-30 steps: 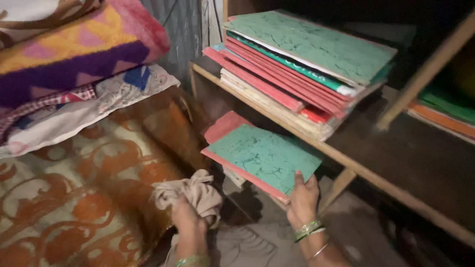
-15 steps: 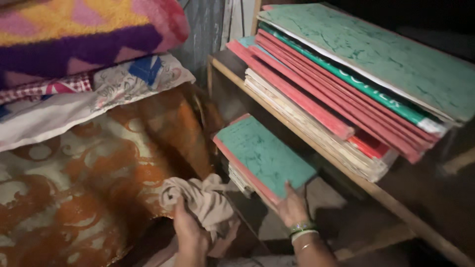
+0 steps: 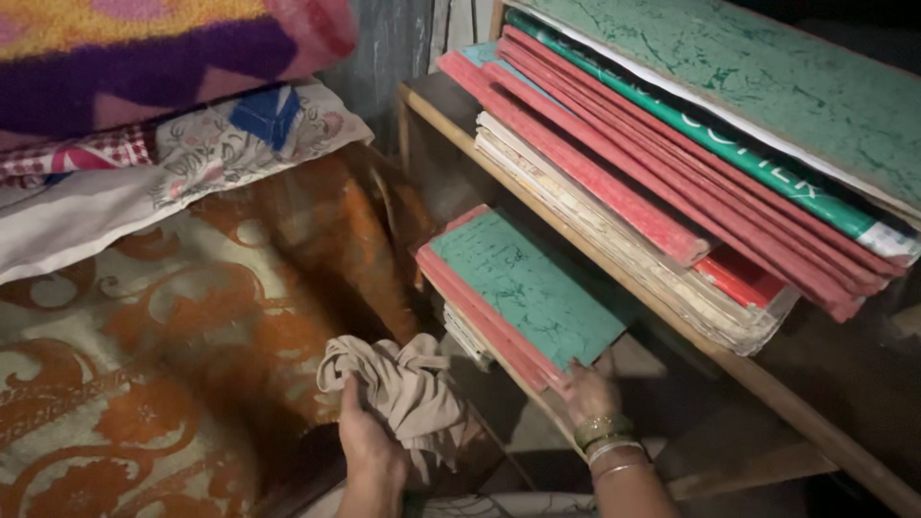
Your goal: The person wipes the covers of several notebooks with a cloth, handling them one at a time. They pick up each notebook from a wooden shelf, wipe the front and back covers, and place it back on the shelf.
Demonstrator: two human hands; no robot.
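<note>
Below, right hand (image 3: 590, 391) grips green folder's (image 3: 526, 288) near edge; left hand (image 3: 367, 443) clutches rag (image 3: 403, 384)

Two bare forearms reach up from the bottom edge of the view, with no sleeves showing on either. The right hand (image 3: 589, 391) has a stack of thin bangles at the wrist, green and gold above, then a pale one, then a slim metallic one. The left hand (image 3: 368, 443) wears no ring that can be seen.
</note>
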